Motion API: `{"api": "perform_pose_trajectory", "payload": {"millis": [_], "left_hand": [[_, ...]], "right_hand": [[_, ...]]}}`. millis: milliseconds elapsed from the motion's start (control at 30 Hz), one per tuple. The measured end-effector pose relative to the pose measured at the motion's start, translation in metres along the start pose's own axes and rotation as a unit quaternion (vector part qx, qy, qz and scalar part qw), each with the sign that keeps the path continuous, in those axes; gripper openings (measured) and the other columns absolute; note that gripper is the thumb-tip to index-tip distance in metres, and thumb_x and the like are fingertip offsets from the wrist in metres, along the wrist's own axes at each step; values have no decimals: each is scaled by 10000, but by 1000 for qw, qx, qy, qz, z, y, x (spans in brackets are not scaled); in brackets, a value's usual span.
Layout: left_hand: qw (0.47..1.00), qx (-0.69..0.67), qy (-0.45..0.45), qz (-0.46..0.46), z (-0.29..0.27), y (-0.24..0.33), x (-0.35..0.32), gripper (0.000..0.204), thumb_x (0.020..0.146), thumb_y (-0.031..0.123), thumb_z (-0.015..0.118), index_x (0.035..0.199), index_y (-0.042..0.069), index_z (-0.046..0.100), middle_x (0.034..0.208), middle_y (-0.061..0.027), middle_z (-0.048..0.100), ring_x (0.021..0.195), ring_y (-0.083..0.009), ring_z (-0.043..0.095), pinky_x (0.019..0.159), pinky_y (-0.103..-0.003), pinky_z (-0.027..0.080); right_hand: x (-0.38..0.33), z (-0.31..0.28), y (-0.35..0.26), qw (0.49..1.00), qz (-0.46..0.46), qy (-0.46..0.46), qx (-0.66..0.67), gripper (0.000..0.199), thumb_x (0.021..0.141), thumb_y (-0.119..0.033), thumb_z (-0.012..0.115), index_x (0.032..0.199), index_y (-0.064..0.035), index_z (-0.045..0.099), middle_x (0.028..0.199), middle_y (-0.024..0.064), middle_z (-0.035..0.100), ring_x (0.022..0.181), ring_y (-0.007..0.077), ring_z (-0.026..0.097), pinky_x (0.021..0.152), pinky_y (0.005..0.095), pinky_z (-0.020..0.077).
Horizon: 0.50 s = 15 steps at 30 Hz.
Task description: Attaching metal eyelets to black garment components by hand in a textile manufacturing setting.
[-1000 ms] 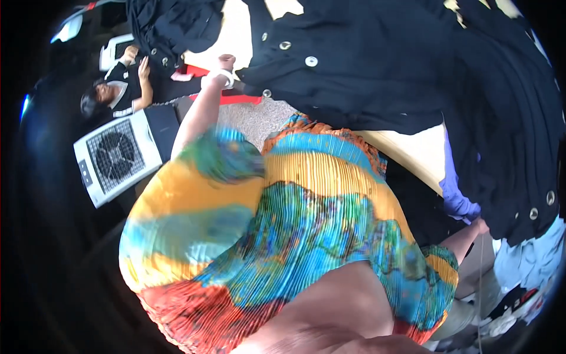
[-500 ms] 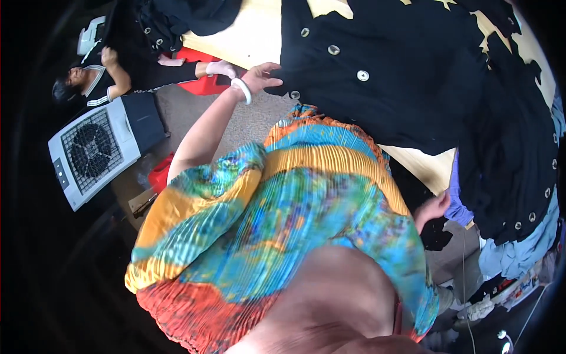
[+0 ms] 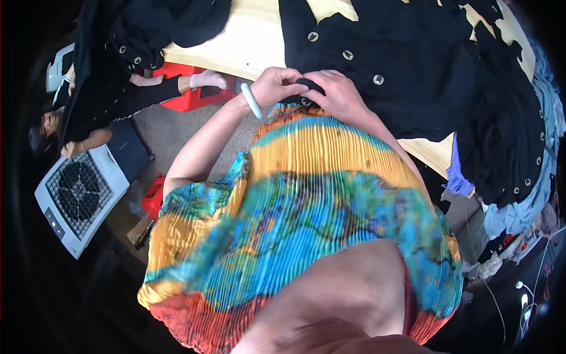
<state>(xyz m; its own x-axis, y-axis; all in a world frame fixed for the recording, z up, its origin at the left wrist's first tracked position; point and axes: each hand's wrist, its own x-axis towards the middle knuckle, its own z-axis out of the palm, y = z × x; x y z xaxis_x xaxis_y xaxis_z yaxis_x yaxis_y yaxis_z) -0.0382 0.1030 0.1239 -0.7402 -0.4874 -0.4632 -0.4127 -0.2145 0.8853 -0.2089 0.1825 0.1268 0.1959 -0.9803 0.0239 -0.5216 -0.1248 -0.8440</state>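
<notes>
Leftmost, a white box fan (image 3: 79, 197) sits at the frame's left edge beside a seated person (image 3: 50, 121). Upper centre, the left hand (image 3: 277, 85), wearing a pale bangle (image 3: 252, 101), and the right hand (image 3: 339, 94) meet, fingers closed, pinching the hem of the black buttoned garment (image 3: 383, 65) spread on the pale table (image 3: 247, 44).

black garment (image 3: 407, 76) with pale round buttons lies spread flat at twelve o'clock, its near hem bunched up.
</notes>
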Motion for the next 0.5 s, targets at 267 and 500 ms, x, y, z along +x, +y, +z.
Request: {"api": "perform_pose_trajectory", "payload": {"millis": [267,500], "left_hand": [[975,-40,161,-146,-35,-43,94,315,803,334,517,842,23,548,730,-38,564,601,-97,530,524,-211,437],[940,-109,45,-319,-49,-71,169,411,760,455,525,806,48,561,708,-55,565,579,-131,537,489,-241,429]], "right_hand": [[-11,17,-2,996,81,33,-16,98,733,-112,525,784,-30,541,715,121,523,700,294,530,703,369,423],[-8,17,0,981,145,132,3,122,699,-54,460,800,-22,521,764,142,549,708,316,542,648,394,442]]}}
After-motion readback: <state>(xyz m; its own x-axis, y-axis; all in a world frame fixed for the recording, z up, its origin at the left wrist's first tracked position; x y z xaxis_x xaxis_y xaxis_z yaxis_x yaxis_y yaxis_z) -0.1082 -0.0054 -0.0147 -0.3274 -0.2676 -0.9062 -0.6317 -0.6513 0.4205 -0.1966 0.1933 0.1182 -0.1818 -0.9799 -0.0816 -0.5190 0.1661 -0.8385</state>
